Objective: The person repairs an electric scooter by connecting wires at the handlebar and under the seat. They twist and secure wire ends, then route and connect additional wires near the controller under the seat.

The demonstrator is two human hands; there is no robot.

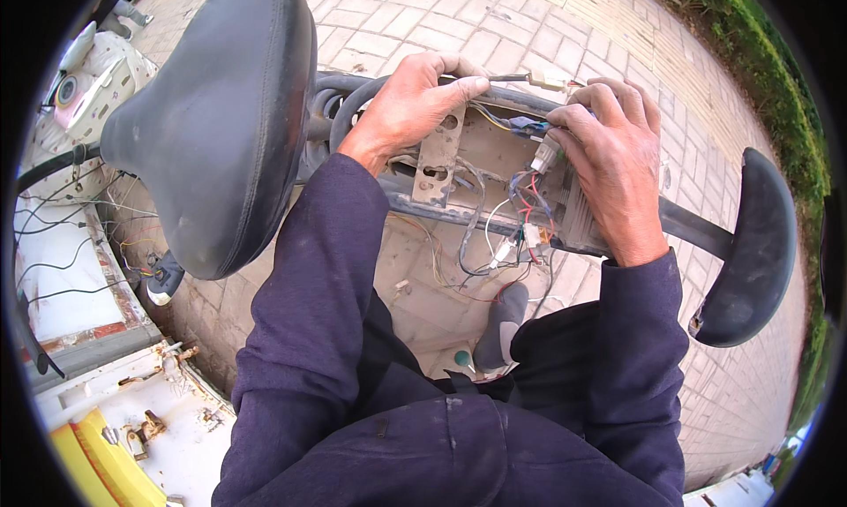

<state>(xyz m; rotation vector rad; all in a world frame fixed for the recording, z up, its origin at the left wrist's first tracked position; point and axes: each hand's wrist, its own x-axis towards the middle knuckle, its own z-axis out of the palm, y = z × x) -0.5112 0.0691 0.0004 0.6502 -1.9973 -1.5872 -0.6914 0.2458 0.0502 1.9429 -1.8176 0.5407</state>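
An electric bike's open frame (pixel 516 150) lies across in front of me, its wiring exposed. My left hand (pixel 415 101) is closed, pinching a black cable (pixel 509 78) between thumb and index finger. That cable runs right into a pale plug connector (pixel 547 82). Bent over the wiring, my right hand (pixel 615 158) has its fingertips closed on thin wires beside this connector; the exact grip is partly hidden. Just below its fingers sits a white multi-pin connector (pixel 545 154). Coloured wires (pixel 532 198) hang from it, with smaller white plugs (pixel 503 253) among them.
A large black saddle (pixel 225 127) rises at the left, a smaller black pad (pixel 750 251) at the right end. A perforated metal bracket (pixel 438 158) crosses the frame. At lower left are a rusty white panel (pixel 163 401) and a yellow piece (pixel 93 458). A green-handled tool (pixel 463 359) lies below.
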